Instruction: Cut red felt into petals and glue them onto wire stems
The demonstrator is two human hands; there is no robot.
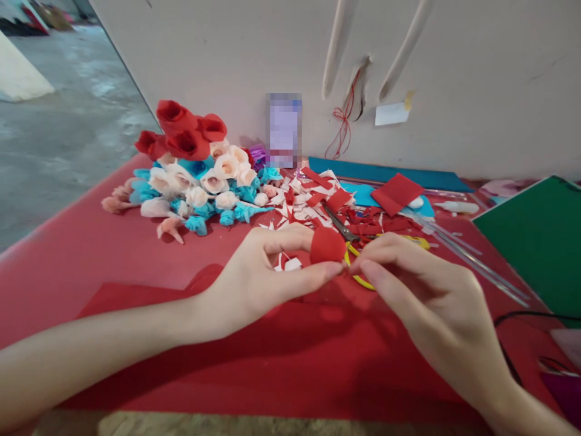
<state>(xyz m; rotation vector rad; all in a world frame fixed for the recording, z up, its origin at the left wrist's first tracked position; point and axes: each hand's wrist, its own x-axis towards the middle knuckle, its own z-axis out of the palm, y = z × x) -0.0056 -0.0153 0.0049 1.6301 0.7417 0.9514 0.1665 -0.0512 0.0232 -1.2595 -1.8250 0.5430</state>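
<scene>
A small rounded piece of red paper (327, 244) is pinched between the thumb and fingers of my left hand (254, 278). At its lower right corner my right hand (436, 297) has thumb and forefinger pressed together, close against the left fingertips. What lies between those right fingertips is too small to make out. Just behind the hands lie scissors (347, 232) with yellow handles, partly covered by the fingers. Beneath my forearms a large red sheet (272, 363) spreads over the table's front.
Paper flowers (200, 181) in red, cream, pink and blue are heaped at left. Paper scraps (308, 200) pile up centre-back, near a red square (397, 194). A blurred phone-like panel (284, 130) leans on the wall. Clear sticks (476, 257) and a green board (540, 242) lie right.
</scene>
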